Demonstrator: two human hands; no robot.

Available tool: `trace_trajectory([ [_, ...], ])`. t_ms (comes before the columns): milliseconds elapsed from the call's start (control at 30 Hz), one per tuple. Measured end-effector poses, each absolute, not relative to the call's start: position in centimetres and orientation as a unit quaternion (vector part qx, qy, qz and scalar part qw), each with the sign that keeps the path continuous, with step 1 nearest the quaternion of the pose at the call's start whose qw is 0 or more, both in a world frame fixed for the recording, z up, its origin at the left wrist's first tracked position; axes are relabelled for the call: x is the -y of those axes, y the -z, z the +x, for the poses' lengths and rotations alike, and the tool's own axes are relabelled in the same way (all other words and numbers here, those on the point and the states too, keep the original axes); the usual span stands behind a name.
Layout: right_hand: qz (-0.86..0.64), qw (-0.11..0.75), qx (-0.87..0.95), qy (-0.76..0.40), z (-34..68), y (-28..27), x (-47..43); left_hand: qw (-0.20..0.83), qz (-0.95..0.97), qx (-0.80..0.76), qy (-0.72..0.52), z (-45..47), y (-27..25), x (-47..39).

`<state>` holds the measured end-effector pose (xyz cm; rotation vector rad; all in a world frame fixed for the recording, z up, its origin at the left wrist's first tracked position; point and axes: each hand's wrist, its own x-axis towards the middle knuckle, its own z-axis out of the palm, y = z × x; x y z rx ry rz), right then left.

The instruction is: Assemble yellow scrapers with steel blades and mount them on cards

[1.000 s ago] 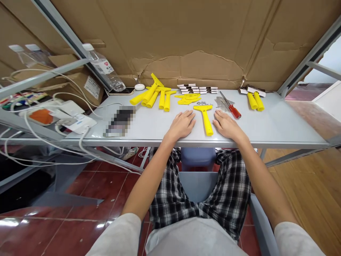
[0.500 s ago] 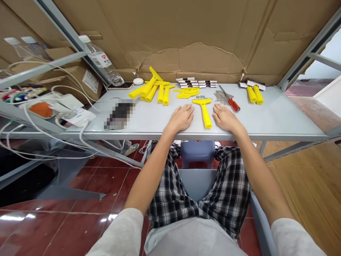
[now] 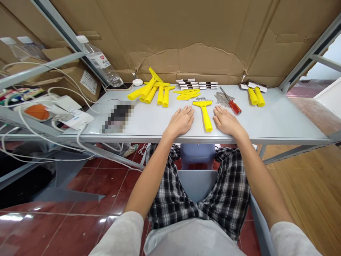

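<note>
My left hand (image 3: 181, 121) lies flat on the grey tabletop (image 3: 149, 121), holding nothing. My right hand (image 3: 226, 120) rests the same way on the other side. Between them, apart from both, is a yellow scraper handle (image 3: 206, 116) with a wide head, its grip pointing at me. Just behind its head lie small screws (image 3: 204, 99) in a loose heap. Flat yellow plastic pieces (image 3: 186, 94) sit beyond my left fingertips. Thin metal blades (image 3: 223, 99) lie beyond my right fingertips, partly under a screwdriver (image 3: 231, 101) with a red handle.
Several more yellow scraper handles (image 3: 150, 89) are piled at the back left. Small black-and-white packets (image 3: 197, 84) are stacked at the back; two scrapers (image 3: 255, 96) lie back right. A pixelated dark object (image 3: 117, 117), a plastic bottle (image 3: 102, 64) and white cables (image 3: 80, 131) occupy the left.
The whole view has shifted very slightly, so the tabletop sits a little lower. Both hands and the objects keep their places relative to each other.
</note>
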<state>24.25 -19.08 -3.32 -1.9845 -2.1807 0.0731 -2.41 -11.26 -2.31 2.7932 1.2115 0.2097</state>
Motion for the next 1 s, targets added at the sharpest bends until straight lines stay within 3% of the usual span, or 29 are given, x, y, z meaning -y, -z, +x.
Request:
trace_trajectory([
  [300,-0.683,0.067,0.727,-0.030,23.7,2.8,19.6,0.030,0.914,-0.401,-0.046,-2.4,1.6,12.2],
  [567,-0.677,0.114,0.726,-0.029,23.6,3.2,19.7,0.017,0.911,-0.406,-0.061,-2.3,2.0,12.4],
  [1000,-0.659,0.102,0.745,-0.023,24.0,2.6,19.7,-0.014,0.922,-0.381,-0.071,-2.3,0.7,12.9],
])
